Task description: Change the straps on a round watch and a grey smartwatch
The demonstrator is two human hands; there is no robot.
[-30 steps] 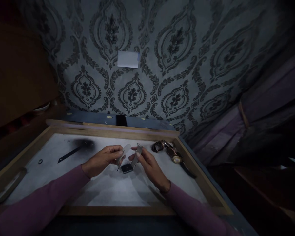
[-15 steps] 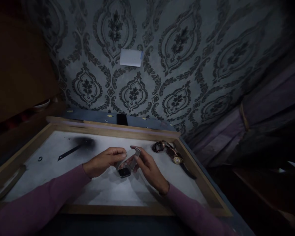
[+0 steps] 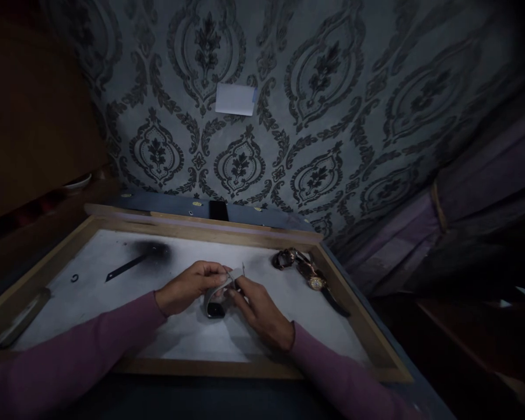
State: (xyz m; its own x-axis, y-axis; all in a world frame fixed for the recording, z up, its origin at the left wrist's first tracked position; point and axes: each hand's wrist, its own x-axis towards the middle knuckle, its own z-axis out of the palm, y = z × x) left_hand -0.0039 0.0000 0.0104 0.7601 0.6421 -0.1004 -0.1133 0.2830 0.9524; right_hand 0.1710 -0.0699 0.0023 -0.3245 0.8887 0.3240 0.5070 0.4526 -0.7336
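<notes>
A smartwatch (image 3: 216, 310) with a dark square face and a pale grey strap is held between both hands, low over the white tray floor. My left hand (image 3: 195, 286) is closed, thumb and fingers pinching one part of the strap. From the other side, my right hand (image 3: 261, 309) grips the strap near its end, a thin piece of which sticks up above the fingers. The two strap parts meet or overlap between my fingertips, and the exact contact is hidden. The watch face hangs below, tilted towards me.
A wooden-framed tray (image 3: 262, 368) surrounds the work. Several wristwatches (image 3: 315, 283) lie at its right. To the left are a dark flat strip (image 3: 126, 268), a small C-shaped piece (image 3: 74, 278) and a long greyish object (image 3: 24, 319). Behind the tray lies a black phone (image 3: 219, 210).
My right hand has moved slightly left, bringing its strap end to the part in my left hand. The loop has narrowed and the watch face has shifted a little left.
</notes>
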